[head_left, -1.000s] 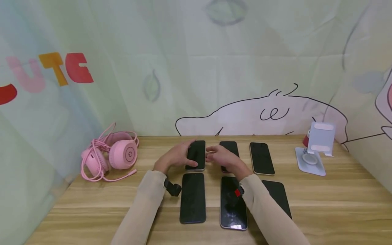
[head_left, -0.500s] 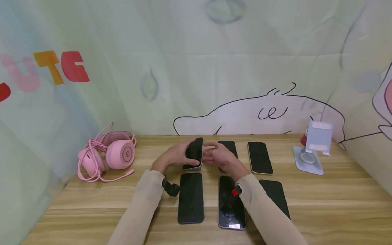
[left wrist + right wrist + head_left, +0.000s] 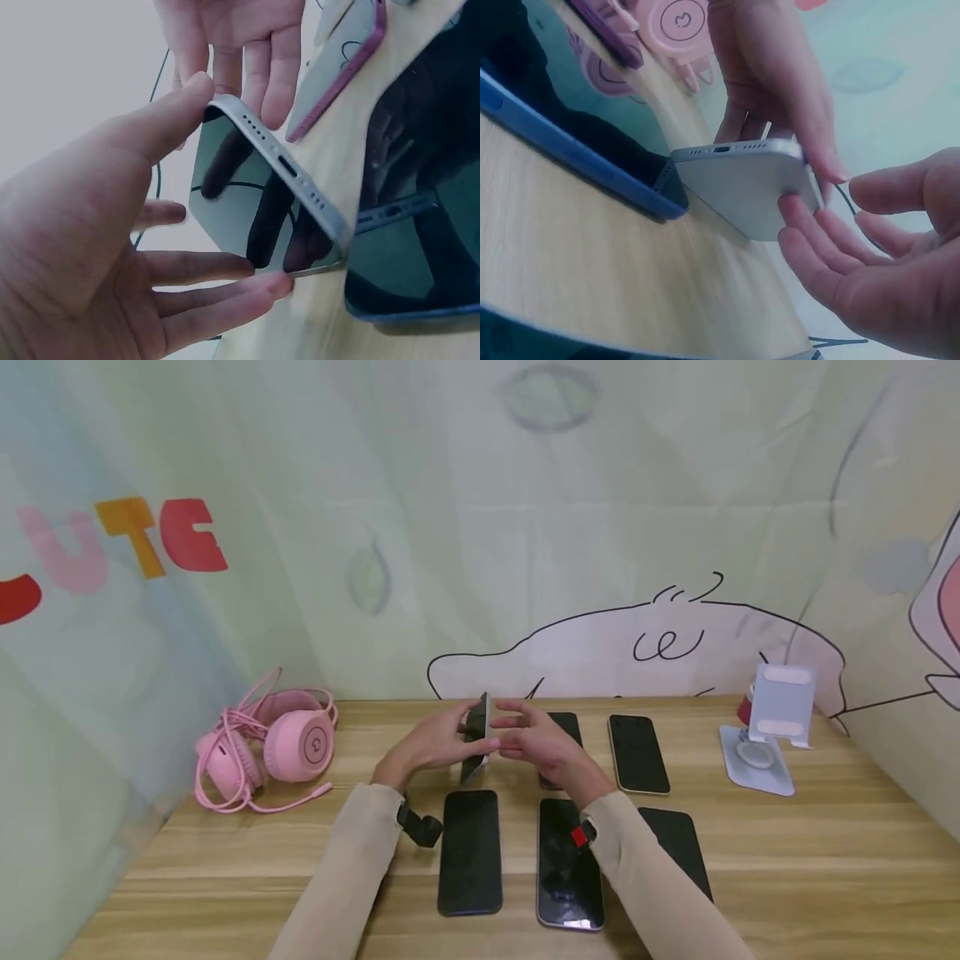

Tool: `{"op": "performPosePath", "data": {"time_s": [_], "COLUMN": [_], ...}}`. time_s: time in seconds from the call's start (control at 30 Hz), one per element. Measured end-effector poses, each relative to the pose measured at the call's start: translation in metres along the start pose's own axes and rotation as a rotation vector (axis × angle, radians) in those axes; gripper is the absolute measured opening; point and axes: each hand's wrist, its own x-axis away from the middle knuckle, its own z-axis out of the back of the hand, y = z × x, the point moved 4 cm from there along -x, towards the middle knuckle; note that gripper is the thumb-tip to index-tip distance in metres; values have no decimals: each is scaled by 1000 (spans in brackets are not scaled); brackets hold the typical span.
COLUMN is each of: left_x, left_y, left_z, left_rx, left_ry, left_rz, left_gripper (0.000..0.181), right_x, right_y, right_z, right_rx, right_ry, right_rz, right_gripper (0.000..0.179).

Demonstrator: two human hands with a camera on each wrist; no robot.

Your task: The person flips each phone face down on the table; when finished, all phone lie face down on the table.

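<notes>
A smartphone (image 3: 477, 723) with a silver frame stands tilted up on its side, its dark screen facing left. My left hand (image 3: 429, 743) grips it, thumb on the upper edge and fingers along the opposite edge, as the left wrist view shows. On the other side, my right hand (image 3: 538, 742) reaches in with fingertips at the phone's pale back (image 3: 739, 187). In the right wrist view its thumb stays apart from the phone. Just in front of my left hand, another dark-screened phone (image 3: 470, 852) lies flat on the wooden table.
Several more phones lie face up: one (image 3: 568, 868) under my right wrist, one (image 3: 639, 753) further right, one (image 3: 678, 843) partly behind my right sleeve. Pink headphones (image 3: 296, 743) with a coiled cable sit at left. A pale blue phone stand (image 3: 782, 706) is at right.
The phone in my left hand has tipped from lying flat to standing steeply on its side. My right fingers have spread and come up to its back.
</notes>
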Motion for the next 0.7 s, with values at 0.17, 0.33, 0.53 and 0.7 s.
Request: {"op": "performPosePath", "data": {"time_s": [0.17, 0.33, 0.53, 0.7], "left_x": [2, 4, 8, 11], "left_y": [2, 4, 8, 8], "left_z": [1, 8, 17, 25], "left_rx": [119, 165, 236, 151], "left_ry": [-7, -3, -44, -37], "left_rz": [-4, 54, 124, 170], "left_gripper": [78, 80, 74, 71], "right_x": [-1, 1, 2, 4], "right_y": [5, 2, -4, -4], "right_z": [-3, -4, 2, 13], "right_rx": [-6, 5, 70, 108], "right_ry": [-41, -80, -78, -39], "right_rz": [33, 51, 50, 25], "right_gripper": [64, 69, 63, 64]}}
